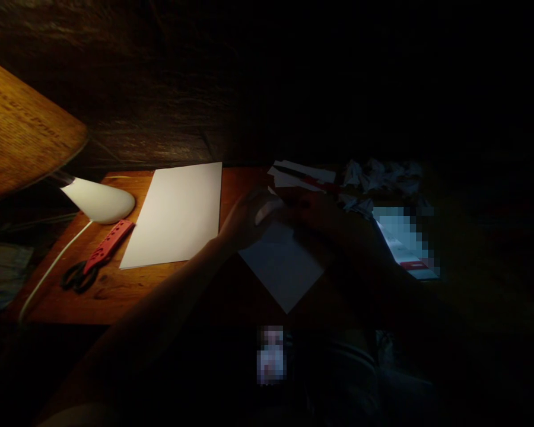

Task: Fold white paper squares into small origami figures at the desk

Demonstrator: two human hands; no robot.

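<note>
At the middle of the desk a white sheet of paper (285,267) lies turned with one corner toward me, its far part curled up. My left hand (244,219) is closed on the curled far-left part of this sheet. Deep shadow covers my right hand (315,213); it looks curled at the sheet's far-right edge, with its fingers hard to make out. Left of my hands lies a flat stack of white paper (178,213). Beyond them are some cut paper pieces (302,173), with a dark and red long object across them that I cannot make out.
A lamp with a printed shade (26,130) and white base (102,200) stands at the left, its white cord (53,273) running off the desk. Scissors (100,255) with a red cover lie nearby. Folded paper pieces (378,178) and a lit screen (404,243) are at right.
</note>
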